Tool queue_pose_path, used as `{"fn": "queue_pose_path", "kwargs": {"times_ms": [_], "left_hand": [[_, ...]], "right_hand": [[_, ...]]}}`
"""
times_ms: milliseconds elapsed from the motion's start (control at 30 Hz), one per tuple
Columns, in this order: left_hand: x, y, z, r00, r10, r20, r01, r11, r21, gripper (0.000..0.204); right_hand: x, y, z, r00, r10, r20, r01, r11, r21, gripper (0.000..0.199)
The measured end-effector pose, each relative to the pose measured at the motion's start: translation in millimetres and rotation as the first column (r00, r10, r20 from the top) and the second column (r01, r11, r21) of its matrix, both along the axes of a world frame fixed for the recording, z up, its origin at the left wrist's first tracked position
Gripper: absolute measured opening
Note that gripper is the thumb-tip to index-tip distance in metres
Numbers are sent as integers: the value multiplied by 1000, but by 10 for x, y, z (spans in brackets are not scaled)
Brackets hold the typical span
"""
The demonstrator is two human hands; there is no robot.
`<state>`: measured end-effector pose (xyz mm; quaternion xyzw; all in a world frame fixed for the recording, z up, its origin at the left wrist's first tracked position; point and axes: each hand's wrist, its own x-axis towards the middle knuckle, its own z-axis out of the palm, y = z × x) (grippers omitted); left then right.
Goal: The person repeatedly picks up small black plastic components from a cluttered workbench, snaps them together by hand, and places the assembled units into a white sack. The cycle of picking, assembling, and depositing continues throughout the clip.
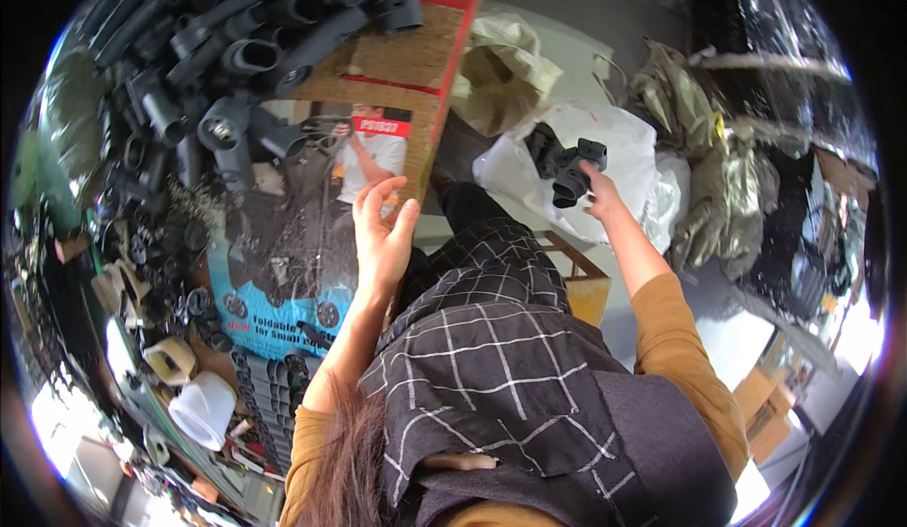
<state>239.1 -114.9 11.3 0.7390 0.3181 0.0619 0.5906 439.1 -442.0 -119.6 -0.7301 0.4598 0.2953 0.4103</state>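
Note:
My right hand (pixel 601 190) reaches out to the right and grips a dark grey plastic tube fitting (pixel 573 179). That fitting is over the mouth of a white plastic bag (pixel 628 154), and another dark part (pixel 542 149) shows in the bag beside it. Above the near edge of the worktable, my left hand (pixel 383 234) is raised with its fingers apart and holds nothing. Under and beyond it lies a printed cardboard sheet (pixel 283 234) with a blue border. A large heap of dark grey tube fittings (pixel 250 54) covers the far left of the table.
An open beige sack (pixel 501 73) stands beyond the white bag. Crumpled grey-brown sacks (pixel 723 196) lie at the right. A yellow wooden stool or crate (pixel 586 286) is by my legs. On the left are a white bucket (pixel 203 409) and a stack of black plastic trays (pixel 265 399).

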Motion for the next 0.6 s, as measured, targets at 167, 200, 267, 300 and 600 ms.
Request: {"fn": "queue_pose_path", "kwargs": {"times_ms": [167,200,267,300,600], "left_hand": [[-281,129,164,984,176,-36,-173,982,78,31],[-339,154,206,977,209,-37,-206,976,74,31],[-459,178,292,941,339,19,-339,939,63,30],[-530,192,331,921,389,32,-391,919,52,30],[-1303,480,252,654,748,113,-749,661,-47,23]], "right_hand": [[-53,1334,669,520,389,760,-632,774,36,29],[-115,1736,827,325,417,849,-818,575,30,24],[-303,2675,980,148,369,917,-951,309,29,32],[-373,3106,1014,111,498,860,-974,228,-6,41],[-812,4422,882,-115,577,809,-959,147,-241,55]]}}
